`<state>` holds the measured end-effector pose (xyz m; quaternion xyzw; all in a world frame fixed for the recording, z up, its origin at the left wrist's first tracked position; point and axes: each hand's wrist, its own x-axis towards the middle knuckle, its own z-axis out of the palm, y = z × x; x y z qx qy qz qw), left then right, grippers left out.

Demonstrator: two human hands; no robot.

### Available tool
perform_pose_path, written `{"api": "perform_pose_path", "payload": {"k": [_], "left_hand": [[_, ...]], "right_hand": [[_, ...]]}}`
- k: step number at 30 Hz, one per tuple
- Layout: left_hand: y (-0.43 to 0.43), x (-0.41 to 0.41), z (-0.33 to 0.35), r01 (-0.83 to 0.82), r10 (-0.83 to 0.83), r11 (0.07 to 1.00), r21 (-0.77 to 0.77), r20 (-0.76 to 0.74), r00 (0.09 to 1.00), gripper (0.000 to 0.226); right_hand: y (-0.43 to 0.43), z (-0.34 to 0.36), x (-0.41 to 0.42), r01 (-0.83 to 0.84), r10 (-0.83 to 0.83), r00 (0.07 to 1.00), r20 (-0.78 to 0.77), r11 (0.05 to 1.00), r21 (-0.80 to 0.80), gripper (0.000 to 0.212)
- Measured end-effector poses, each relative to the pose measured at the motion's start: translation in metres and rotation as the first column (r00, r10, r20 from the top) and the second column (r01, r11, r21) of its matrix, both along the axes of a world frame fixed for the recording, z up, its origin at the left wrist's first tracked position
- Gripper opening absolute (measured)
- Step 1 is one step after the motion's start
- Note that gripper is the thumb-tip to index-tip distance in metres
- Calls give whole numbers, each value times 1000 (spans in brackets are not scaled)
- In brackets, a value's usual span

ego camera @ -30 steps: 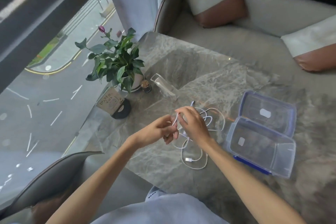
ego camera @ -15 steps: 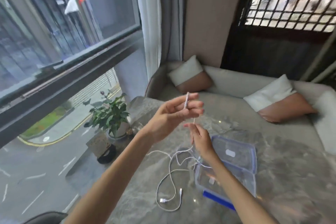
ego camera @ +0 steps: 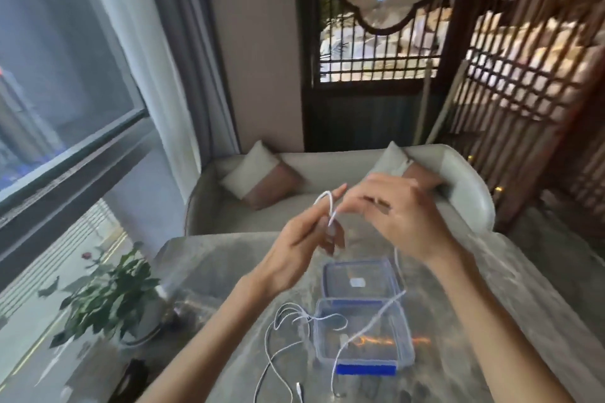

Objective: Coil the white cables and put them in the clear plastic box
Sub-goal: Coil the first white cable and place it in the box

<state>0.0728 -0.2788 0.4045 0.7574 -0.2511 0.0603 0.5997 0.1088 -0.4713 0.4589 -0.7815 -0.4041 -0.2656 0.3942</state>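
Observation:
Both hands are raised above the grey marble table [ego camera: 491, 278]. My left hand [ego camera: 294, 245] pinches a short loop of white cable [ego camera: 329, 206] between its fingers. My right hand [ego camera: 397, 213], blurred, is close beside it with the same cable running through it and hanging down over the clear plastic box [ego camera: 361, 337]. The box stands open with its lid [ego camera: 358, 278] lying flat behind it. More white cable [ego camera: 278, 347] lies tangled on the table left of the box, with a plug end near the front edge.
A potted green plant [ego camera: 108, 298] stands at the table's left corner by the window. A light sofa [ego camera: 327, 193] with cushions runs behind the table. A dark lattice screen [ego camera: 507, 82] fills the back right.
The view has tilted further up. Both hands rose and came together, a loop now bends over my left fingers, and the cable trails across the open box.

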Motion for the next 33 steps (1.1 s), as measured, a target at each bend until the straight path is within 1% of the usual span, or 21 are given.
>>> {"api": "perform_pose_path", "payload": {"k": [1,3,4,6,8,9,10,12,13,14,16,18,20,21,23,24,25,27,29,31,33], "left_hand": [[-5,-8,5,33,-32,999,-36,19,999,38],[-18,-19,16,53,-50,997,-65,42,998,32],[-23,-21,22,63,-60,994,-89,36,998,28],[-27,-23,32,97,-97,981,-167,7,995,20],[-24,-21,40,109,-115,971,-213,-13,993,19],[-21,-20,41,101,-107,973,-210,-18,994,21],[-18,-19,40,87,-93,977,-195,-20,995,22],[-13,-18,37,54,-56,989,-137,-9,998,22],[-10,-19,36,39,-39,993,-107,-4,999,22],[-8,-18,35,33,-34,995,-92,-9,999,24],[-2,-15,37,66,-73,992,-111,-67,995,32],[1,-12,41,149,-183,967,-208,-155,971,35],[2,-10,44,203,-274,932,-301,-216,937,39],[2,-9,43,196,-270,934,-299,-228,935,36],[1,-6,42,189,-249,945,-267,-215,944,21],[0,-4,42,203,-263,943,-265,-213,941,11],[-2,-4,43,227,-289,936,-268,-222,931,5],[-7,-5,44,293,-358,921,-257,-262,896,14],[-10,-4,45,343,-396,914,-219,-289,871,19],[-10,-1,48,330,-375,923,-196,-271,886,19],[-8,3,51,287,-344,927,-241,-248,905,20]], "right_hand": [[-5,11,2,-11,10,1000,22,998,54,23],[-10,27,10,-79,77,997,19,981,175,12],[-9,31,13,-101,103,995,5,969,224,13],[-2,32,19,-112,139,988,-70,950,293,10],[3,29,23,-114,182,967,-178,935,335,7],[4,26,24,-121,205,949,-239,938,326,5],[3,24,24,-149,236,924,-301,947,286,7],[2,22,22,-256,301,860,-413,953,161,29],[3,20,20,-291,305,841,-447,951,101,33],[5,18,19,-298,292,842,-454,953,61,32],[9,17,17,-267,269,882,-388,962,61,19],[11,15,17,-277,288,902,-322,957,81,11],[10,16,19,-296,292,914,-281,955,28,9],[9,17,21,-301,286,921,-264,953,-19,9],[10,22,24,-292,265,942,-207,950,-114,11],[11,25,25,-291,265,947,-183,948,-130,13],[11,29,27,-303,280,942,-186,946,-114,13],[10,38,32,-346,325,919,-222,936,-63,13],[6,46,39,-356,335,924,-182,930,-96,11],[0,52,46,-362,343,923,-177,927,-94,10],[-6,57,52,-376,364,913,-185,926,-35,12]]}}
